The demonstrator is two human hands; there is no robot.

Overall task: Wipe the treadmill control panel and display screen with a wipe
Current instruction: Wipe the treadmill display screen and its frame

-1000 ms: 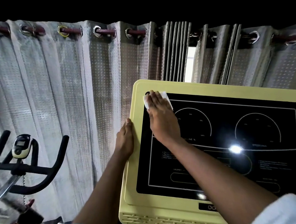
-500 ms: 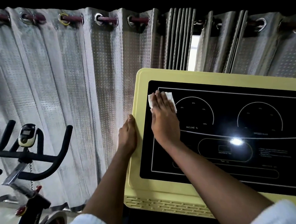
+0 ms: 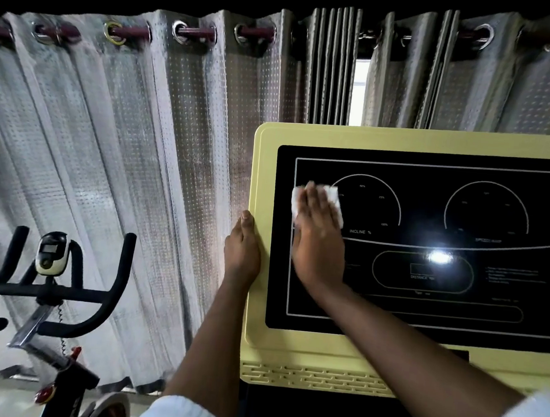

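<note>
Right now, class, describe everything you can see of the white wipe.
The wipe is a small white sheet, soft-looking like tissue, lying flat against the black display screen near its upper left, overlapping the left edge of the incline dial. The right hand presses it with straight fingers, covering its middle; only its left and right edges show.

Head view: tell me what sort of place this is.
Probably a home gym or small exercise room: a yellow treadmill console with incline and speed dials, an exercise bike to its left, and grey curtains drawn behind both.
</note>
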